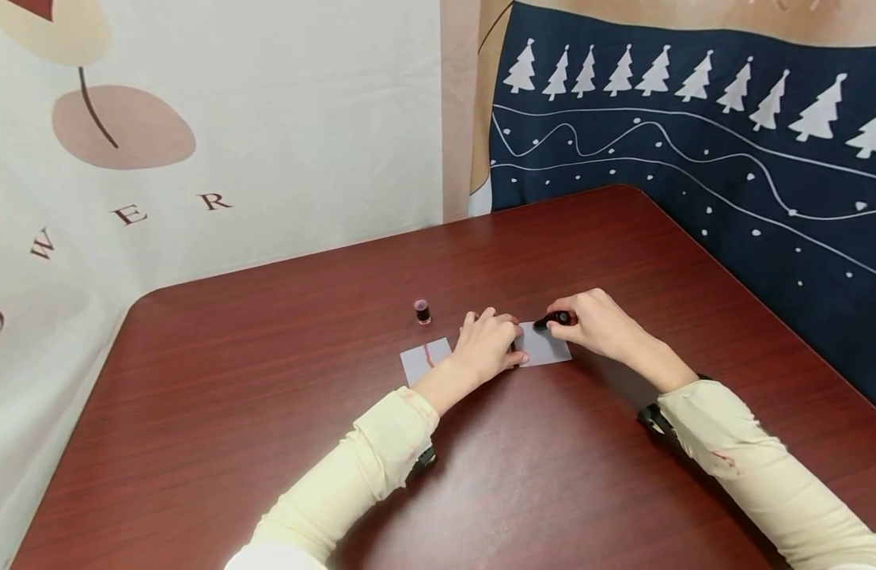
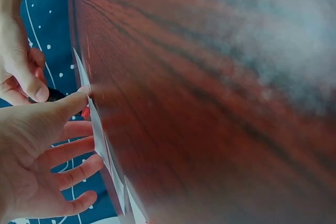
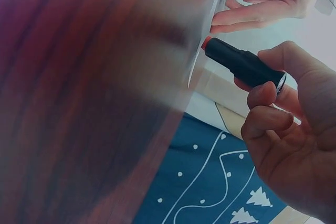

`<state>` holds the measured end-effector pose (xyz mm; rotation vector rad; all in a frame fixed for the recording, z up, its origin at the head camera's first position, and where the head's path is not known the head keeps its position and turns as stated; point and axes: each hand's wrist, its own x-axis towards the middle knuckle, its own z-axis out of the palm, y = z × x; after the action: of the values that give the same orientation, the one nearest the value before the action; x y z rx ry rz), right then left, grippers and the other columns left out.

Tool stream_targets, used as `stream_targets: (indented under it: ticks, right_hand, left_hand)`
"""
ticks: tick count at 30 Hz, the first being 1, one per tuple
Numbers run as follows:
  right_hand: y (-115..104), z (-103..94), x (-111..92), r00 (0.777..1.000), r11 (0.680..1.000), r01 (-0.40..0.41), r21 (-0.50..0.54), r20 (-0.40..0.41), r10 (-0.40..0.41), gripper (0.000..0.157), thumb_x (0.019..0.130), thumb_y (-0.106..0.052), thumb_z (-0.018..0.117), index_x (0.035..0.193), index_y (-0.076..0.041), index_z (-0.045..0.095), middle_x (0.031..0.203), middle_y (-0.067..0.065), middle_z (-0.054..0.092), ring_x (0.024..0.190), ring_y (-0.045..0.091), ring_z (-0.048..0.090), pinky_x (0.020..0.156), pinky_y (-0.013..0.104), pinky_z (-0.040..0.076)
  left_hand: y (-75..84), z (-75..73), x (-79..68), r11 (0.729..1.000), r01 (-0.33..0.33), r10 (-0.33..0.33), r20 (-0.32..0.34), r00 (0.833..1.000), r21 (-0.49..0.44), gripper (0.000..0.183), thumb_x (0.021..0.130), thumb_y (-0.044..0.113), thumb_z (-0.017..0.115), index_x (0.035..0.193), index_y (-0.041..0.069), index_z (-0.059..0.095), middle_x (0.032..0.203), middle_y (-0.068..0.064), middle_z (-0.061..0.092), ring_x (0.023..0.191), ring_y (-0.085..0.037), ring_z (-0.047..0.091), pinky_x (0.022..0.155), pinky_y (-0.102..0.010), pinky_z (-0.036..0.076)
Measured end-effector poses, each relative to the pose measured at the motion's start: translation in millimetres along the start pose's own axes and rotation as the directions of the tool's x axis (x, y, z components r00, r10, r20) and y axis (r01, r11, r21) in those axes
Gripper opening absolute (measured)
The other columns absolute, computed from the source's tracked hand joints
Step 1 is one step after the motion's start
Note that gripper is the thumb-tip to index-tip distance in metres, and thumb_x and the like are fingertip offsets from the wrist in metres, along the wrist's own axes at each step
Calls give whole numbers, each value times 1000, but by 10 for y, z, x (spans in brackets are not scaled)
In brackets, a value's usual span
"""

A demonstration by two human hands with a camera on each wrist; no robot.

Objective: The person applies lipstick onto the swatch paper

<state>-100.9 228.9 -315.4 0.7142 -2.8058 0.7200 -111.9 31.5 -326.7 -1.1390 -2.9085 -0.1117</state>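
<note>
My right hand [image 1: 597, 323] grips a black lipstick [image 3: 243, 65] between thumb and fingers. Its red tip meets the white paper [image 1: 544, 351] near the far edge, as the right wrist view shows from the side. On that same paper, my left hand [image 1: 484, 346] rests with the thumb at the near edge and the other fingers spread, fairly straight, along its left part. A second white paper [image 1: 414, 363] with a red streak lies left of my left hand, which partly covers it.
A small cylinder [image 1: 422, 312], clear on top and dark below, stands on the reddish-brown table [image 1: 267, 380] beyond the streaked paper. A white curtain [image 1: 302, 119] hangs behind, and a navy cloth with white trees [image 1: 665, 158] borders the right side.
</note>
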Motion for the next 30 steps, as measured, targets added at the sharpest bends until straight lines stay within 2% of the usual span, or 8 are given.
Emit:
stream_targets:
  ticks: [9, 30]
  right_hand:
    - [-16, 9, 1, 1000, 1000, 9, -3, 1, -9, 14, 80, -9, 67, 90, -1, 71, 78, 5, 66, 59, 11, 48, 54, 28, 41]
    - [-57, 5, -56, 1000, 1000, 9, 8, -14, -8, 12, 80, -8, 67, 89, -2, 71, 76, 4, 66, 57, 11, 47, 53, 27, 40]
  left_hand:
    - [-4, -4, -16, 1000, 15, -15, 4, 1000, 3, 28, 83, 43, 67, 101, 22, 71, 114, 6, 62, 95, -20, 51, 77, -41, 37]
    - [8, -11, -24, 1000, 23, -23, 17, 1000, 7, 27, 83, 43, 66, 100, 22, 72, 114, 6, 62, 95, -20, 51, 73, -38, 37]
